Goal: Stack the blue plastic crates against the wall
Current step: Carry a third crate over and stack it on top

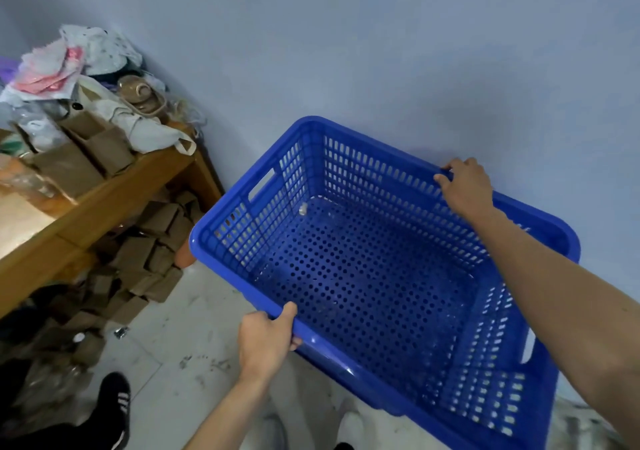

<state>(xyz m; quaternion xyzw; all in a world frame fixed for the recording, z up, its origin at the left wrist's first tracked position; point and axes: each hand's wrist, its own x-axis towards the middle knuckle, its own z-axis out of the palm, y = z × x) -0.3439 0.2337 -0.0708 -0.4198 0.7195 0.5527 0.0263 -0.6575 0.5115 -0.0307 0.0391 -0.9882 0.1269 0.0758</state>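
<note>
While we hold the blue perforated plastic crate (374, 276) off the pale tiled floor (180, 328), close to the light blue wall (381, 51), our left hand (266, 340) keeps its grip closed on the near rim and our right hand (465, 186) curls its fingers over the far rim. Beside it stands a cluttered wooden worktop (104, 200) with brown cardboard boxes (145, 259) heaped underneath.

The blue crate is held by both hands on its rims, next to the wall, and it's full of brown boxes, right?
Not quite. The head view shows the blue crate empty; the left hand and right hand grip its rims beside the wall. The brown boxes lie under the wooden table.
</note>
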